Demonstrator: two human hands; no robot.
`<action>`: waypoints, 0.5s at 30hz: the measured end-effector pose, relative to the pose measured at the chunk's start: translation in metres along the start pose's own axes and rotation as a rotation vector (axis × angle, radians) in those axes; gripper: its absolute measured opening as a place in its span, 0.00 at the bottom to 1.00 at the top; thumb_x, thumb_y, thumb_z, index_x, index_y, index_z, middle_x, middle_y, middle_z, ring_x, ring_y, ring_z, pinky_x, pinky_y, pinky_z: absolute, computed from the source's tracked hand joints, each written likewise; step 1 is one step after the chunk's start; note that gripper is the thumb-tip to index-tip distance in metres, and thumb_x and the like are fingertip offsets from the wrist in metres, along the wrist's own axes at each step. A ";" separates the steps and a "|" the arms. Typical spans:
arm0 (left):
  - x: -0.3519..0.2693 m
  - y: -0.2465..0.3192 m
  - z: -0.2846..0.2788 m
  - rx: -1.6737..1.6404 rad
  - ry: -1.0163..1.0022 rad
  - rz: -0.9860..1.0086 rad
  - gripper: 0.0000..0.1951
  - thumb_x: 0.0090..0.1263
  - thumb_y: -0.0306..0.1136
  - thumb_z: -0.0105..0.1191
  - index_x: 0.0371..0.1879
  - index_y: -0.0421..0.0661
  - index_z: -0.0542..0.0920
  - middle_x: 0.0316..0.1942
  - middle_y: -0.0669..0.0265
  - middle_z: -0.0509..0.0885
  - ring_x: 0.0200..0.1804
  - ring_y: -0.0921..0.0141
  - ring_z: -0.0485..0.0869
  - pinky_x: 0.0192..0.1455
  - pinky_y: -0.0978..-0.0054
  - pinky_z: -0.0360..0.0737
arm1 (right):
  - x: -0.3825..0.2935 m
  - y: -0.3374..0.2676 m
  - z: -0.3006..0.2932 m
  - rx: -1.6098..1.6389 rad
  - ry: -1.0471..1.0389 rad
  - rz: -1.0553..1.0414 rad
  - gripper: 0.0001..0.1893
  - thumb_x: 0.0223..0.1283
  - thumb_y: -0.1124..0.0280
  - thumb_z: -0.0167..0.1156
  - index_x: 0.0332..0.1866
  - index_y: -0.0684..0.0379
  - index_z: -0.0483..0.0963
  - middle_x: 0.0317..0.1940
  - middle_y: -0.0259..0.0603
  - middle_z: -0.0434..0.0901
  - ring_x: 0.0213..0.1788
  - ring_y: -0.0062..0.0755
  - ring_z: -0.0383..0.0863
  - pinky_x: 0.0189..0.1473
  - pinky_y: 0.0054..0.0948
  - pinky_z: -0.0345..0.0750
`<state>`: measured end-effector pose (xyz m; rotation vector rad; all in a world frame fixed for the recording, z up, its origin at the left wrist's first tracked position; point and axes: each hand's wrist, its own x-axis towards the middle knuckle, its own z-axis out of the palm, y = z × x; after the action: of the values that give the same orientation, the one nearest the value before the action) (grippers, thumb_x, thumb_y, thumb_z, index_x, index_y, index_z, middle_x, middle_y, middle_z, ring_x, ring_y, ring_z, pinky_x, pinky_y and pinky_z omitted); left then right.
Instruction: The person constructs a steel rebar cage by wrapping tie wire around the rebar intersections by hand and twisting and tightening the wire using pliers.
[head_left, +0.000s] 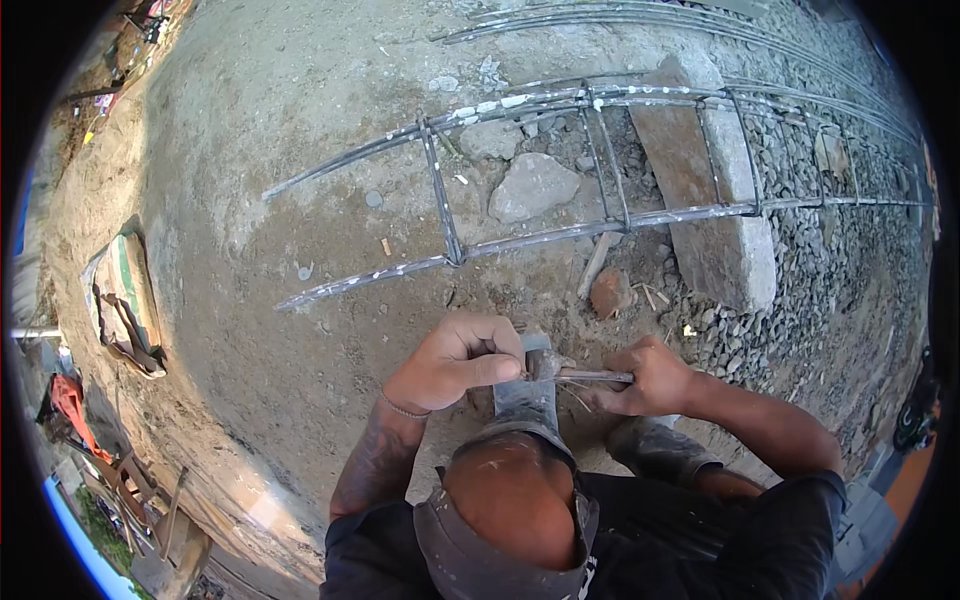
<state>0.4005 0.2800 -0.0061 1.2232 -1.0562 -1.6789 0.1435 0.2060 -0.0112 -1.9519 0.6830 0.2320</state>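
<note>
My left hand (469, 361), with a thin band at the wrist, is brought up to the head of a hammer (545, 364). Its thumb and forefinger come together there; what lies between them is too small to tell. My right hand (651, 379) is closed around the hammer's thin wooden handle (589, 374). Thin strands (577, 397) stick out beside the right fingers. The hammer is above my grey boot (523, 397), and my bent bare knee (514, 499) is below in view, with the dark trouser leg pushed back.
Before me a rebar cage (540, 238), spotted with white, extends right across a concrete block (701, 180). Stones (534, 187) and a brick fragment (611, 292) lie near it. Gravel (817, 292) covers the right side. A torn sack (126, 300) is at left, more rods (600, 21) farther off.
</note>
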 end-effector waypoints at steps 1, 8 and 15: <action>-0.001 0.001 -0.002 -0.211 -0.094 0.097 0.08 0.63 0.32 0.56 0.29 0.39 0.78 0.20 0.69 0.76 0.24 0.80 0.71 0.27 0.78 0.69 | 0.002 0.000 0.003 -0.003 0.003 -0.006 0.16 0.48 0.57 0.66 0.26 0.63 0.78 0.12 0.48 0.75 0.19 0.49 0.78 0.26 0.38 0.77; 0.006 -0.024 0.037 1.232 0.305 0.037 0.08 0.61 0.31 0.54 0.24 0.40 0.76 0.16 0.56 0.77 0.20 0.57 0.78 0.26 0.62 0.72 | 0.020 0.019 -0.012 -0.607 0.031 0.224 0.15 0.51 0.58 0.60 0.25 0.62 0.78 0.18 0.49 0.79 0.25 0.46 0.82 0.30 0.39 0.79; -0.001 -0.023 0.012 0.179 0.173 -0.183 0.08 0.64 0.31 0.53 0.25 0.40 0.76 0.20 0.67 0.78 0.23 0.74 0.75 0.27 0.73 0.70 | 0.002 0.026 -0.015 -0.537 -0.122 0.137 0.14 0.51 0.59 0.58 0.25 0.61 0.78 0.18 0.49 0.78 0.25 0.48 0.81 0.33 0.41 0.79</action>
<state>0.3861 0.2907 -0.0252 1.5928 -1.0305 -1.6045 0.1287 0.1836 -0.0253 -2.3734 0.7254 0.6704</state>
